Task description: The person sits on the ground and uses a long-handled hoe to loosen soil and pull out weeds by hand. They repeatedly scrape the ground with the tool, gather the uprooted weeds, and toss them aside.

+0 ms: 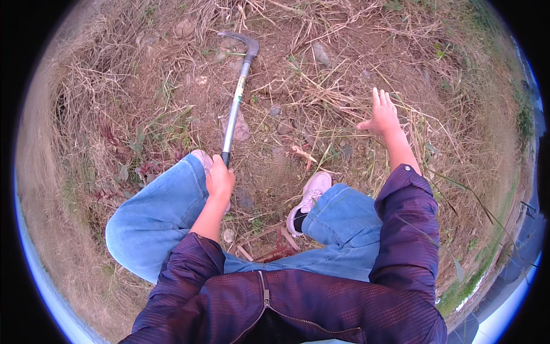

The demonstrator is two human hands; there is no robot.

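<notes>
My left hand is closed round the dark grip of a long-handled sickle, beside my left knee. The sickle's metal shaft bears a printed label and points away from me; its curved blade lies over the soil, tip turned left. On the other side, my right hand is stretched out over dry grass stalks, fingers extended, thumb out to the left, with nothing seen in its grasp. Long green grass stems cross near my right forearm.
Stones lie in the soil, one flat reddish stone beside the shaft. My pink shoe rests on the ground at right. Beneath me is part of a reddish frame. Reddish-leaved weeds grow at left.
</notes>
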